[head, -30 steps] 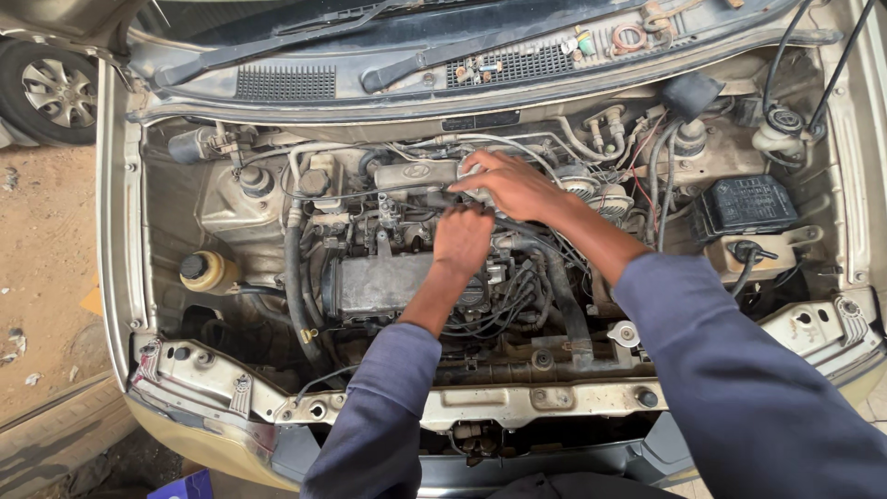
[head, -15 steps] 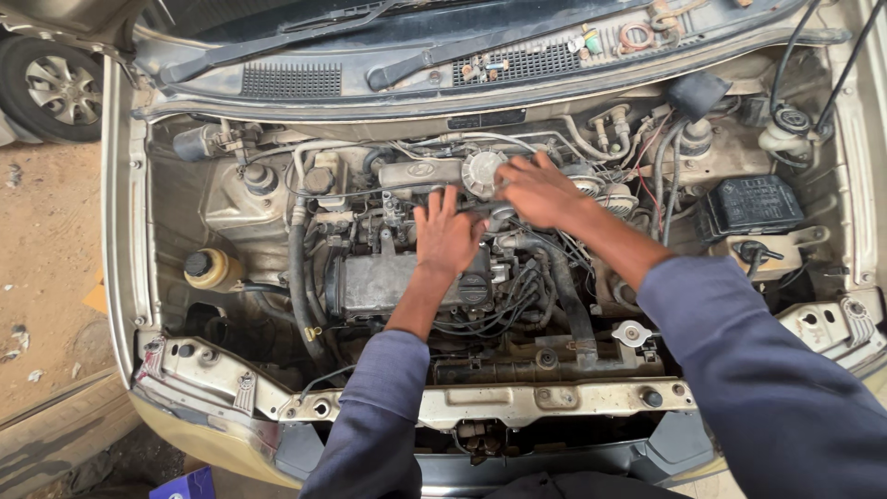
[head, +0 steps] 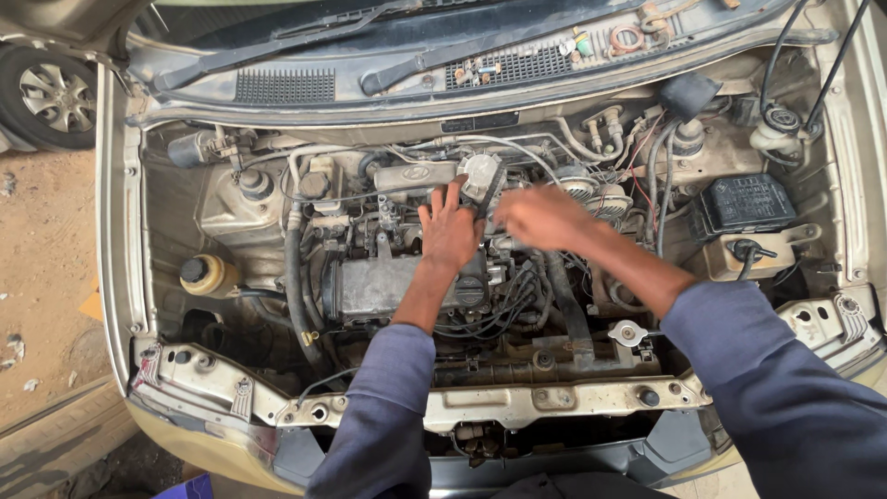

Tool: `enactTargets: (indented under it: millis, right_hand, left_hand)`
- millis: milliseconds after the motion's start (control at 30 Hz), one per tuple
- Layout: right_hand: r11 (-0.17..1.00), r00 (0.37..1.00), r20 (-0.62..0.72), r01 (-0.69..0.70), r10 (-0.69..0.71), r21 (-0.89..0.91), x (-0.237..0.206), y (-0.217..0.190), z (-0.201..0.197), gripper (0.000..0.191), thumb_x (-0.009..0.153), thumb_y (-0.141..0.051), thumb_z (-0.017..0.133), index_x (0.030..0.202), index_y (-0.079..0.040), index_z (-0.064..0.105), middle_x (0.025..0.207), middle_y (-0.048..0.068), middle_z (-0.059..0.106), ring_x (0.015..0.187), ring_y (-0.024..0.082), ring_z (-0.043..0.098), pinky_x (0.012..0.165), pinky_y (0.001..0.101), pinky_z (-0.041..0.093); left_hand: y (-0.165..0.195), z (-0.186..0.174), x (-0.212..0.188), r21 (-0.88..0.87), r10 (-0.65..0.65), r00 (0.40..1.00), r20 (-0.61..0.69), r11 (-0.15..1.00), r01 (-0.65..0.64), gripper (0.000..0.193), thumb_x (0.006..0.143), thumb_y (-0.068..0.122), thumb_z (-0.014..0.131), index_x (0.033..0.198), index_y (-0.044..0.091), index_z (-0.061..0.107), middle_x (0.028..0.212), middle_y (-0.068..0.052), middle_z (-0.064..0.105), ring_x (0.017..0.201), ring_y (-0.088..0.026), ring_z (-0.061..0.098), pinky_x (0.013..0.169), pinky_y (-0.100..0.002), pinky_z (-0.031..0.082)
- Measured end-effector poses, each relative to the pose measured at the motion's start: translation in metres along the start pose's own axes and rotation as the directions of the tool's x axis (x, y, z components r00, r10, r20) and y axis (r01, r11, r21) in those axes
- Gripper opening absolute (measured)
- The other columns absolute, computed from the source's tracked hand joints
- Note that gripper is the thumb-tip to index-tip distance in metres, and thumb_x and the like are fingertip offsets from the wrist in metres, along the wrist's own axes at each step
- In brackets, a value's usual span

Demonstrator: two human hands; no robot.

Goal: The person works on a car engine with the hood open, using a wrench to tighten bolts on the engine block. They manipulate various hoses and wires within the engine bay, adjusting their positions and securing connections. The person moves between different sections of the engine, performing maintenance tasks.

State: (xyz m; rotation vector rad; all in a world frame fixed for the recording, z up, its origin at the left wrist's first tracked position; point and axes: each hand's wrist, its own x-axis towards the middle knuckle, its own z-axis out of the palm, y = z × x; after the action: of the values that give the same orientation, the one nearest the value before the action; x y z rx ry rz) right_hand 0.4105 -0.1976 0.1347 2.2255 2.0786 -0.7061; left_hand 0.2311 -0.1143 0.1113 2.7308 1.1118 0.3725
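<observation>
Two hands are working in one engine bay (head: 166,305); the left hand (head: 450,226), fingers spread, is pressing on the engine (head: 388,282); the blurred right hand (head: 540,217) is hovering just beside the round grey cap (head: 480,174), grip unclear; one yellow reservoir (head: 208,274) is sitting at the left.

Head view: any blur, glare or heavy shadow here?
Head view: the right hand is smeared by motion blur, the left hand on the engine is sharp; daylight is even, no strong glare; deep shadow only low in the bay beside the yellow cap.
</observation>
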Motion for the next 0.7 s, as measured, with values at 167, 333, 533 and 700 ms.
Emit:
enactTargets:
  millis: [167,333,533,700]
  right_hand:
    - [0.87,0.819,-0.432,0.153,-0.377,-0.469,0.021,0.011,-0.019,0.061,0.078,0.0,0.065,0.134,-0.023,0.067,0.136,0.004,0.06,0.123,0.021,0.055,0.1,0.0509,0.04]
    - [0.932,0.963,-0.227,0.056,-0.145,-0.357,0.024,0.025,0.0,0.052,0.09,-0.004,0.063,0.141,-0.016,0.062,0.135,0.005,0.062,0.123,0.02,0.056,0.106,0.0517,0.036]
    - [0.974,0.976,-0.177,0.085,-0.123,-0.212,0.002,0.021,0.026,0.032,0.089,-0.015,0.066,0.119,-0.009,0.071,0.129,0.011,0.064,0.116,0.028,0.061,0.105,0.0506,0.037]
    - [0.969,0.969,0.046,0.243,-0.244,0.035,-0.011,0.003,0.037,0.024,0.098,-0.025,0.065,0.112,-0.008,0.074,0.114,0.01,0.068,0.101,0.019,0.06,0.105,0.0639,0.034]
  left_hand:
    - [-0.006,-0.001,-0.002,0.032,-0.014,1.0,0.011,0.999,0.014,0.018,0.083,0.031,0.078,0.096,0.021,0.083,0.15,-0.003,0.039,0.137,-0.028,0.034,0.102,-0.054,0.031]
    - [-0.016,0.0,-0.002,0.134,-0.095,0.995,0.01,0.987,0.093,0.027,0.088,0.038,0.076,0.107,0.02,0.079,0.132,-0.006,0.055,0.126,-0.026,0.048,0.101,-0.048,0.035]
    - [-0.027,0.024,0.012,0.048,-0.05,0.994,-0.098,0.997,0.055,0.019,0.1,0.027,0.069,0.112,0.013,0.073,0.109,-0.01,0.073,0.102,-0.029,0.07,0.098,-0.046,0.043]
    - [-0.013,0.024,0.017,-0.184,-0.082,0.985,-0.154,0.982,0.053,0.027,0.093,0.025,0.071,0.117,0.013,0.07,0.117,-0.014,0.072,0.107,-0.035,0.068,0.094,-0.053,0.043]
